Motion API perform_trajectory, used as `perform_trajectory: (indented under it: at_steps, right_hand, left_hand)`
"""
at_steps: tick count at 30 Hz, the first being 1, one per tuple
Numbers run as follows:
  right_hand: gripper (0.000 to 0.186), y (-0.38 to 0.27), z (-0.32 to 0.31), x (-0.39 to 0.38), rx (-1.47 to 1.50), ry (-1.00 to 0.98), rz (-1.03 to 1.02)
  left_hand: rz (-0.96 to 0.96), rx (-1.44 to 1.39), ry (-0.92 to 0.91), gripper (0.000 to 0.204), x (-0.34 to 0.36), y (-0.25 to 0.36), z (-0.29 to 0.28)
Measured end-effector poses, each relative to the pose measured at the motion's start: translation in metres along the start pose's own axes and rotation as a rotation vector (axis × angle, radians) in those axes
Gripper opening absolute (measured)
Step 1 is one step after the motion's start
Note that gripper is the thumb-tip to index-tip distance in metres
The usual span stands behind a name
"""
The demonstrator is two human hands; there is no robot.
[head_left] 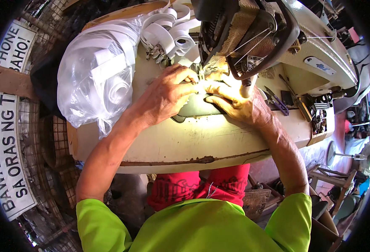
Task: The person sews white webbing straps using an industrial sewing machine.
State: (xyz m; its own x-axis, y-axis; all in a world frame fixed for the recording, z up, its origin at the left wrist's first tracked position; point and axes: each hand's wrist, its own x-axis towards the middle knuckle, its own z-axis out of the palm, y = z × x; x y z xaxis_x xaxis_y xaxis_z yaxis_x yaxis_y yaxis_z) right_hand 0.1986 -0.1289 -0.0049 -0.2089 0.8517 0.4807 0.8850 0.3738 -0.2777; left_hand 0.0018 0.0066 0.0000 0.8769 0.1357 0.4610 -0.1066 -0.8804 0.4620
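Under the lamp-lit head of a sewing machine [243,40], both my hands work close to the needle area. My left hand [161,98] comes in from the left with thumb and fingers pinched together; what lies between them is too small to make out. Opposite it, my right hand [239,103] rests low on the machine bed, its fingers stretched toward the needle and thumb apart. Strong glare washes out its fingertips and whatever is under them. A grey-green plate [197,110] shows beneath the hands. White straps [168,35] with metal clips lie piled just beyond my left hand.
A knotted clear plastic bag [98,75] of white rolled strap sits at the table's left. Right of the machine lie purple-handled scissors [280,105], a yellow-handled screwdriver [303,110] and a tray of small parts [319,122]. The worn cream table [164,145] has a chipped front edge.
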Motion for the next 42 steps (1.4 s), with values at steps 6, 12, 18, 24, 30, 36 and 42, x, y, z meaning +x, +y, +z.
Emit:
perform_trajectory:
  at_steps: [6, 12, 18, 24, 30, 36, 42]
  right_hand:
    - [0.019, -0.002, 0.007, 0.003, 0.158, 0.091, 0.085]
    - [0.015, -0.014, 0.01, 0.003, 0.205, 0.134, 0.158]
    - [0.015, -0.008, 0.012, 0.002, 0.188, 0.143, 0.071]
    - [0.009, -0.02, 0.009, 0.001, 0.008, 0.191, 0.047]
    - [0.009, -0.033, 0.013, -0.004, -0.026, 0.148, 0.199]
    - [0.012, -0.03, 0.021, -0.003, 0.004, 0.177, 0.273]
    - [0.014, -0.033, 0.018, -0.001, -0.105, 0.16, 0.307]
  left_hand:
    - [-0.061, -0.021, 0.013, 0.029, 0.002, 0.003, 0.001]
    - [-0.077, -0.034, 0.012, 0.031, -0.002, 0.006, -0.002]
    - [-0.068, -0.05, 0.022, 0.03, -0.002, 0.008, 0.001]
    - [-0.063, 0.004, 0.0, 0.036, -0.001, 0.013, -0.002]
    - [-0.106, -0.05, 0.029, 0.032, -0.004, 0.013, 0.003]
    - [-0.154, -0.04, 0.105, 0.033, -0.001, 0.011, 0.008]
    - [-0.157, -0.028, 0.11, 0.033, 0.002, 0.007, 0.007]
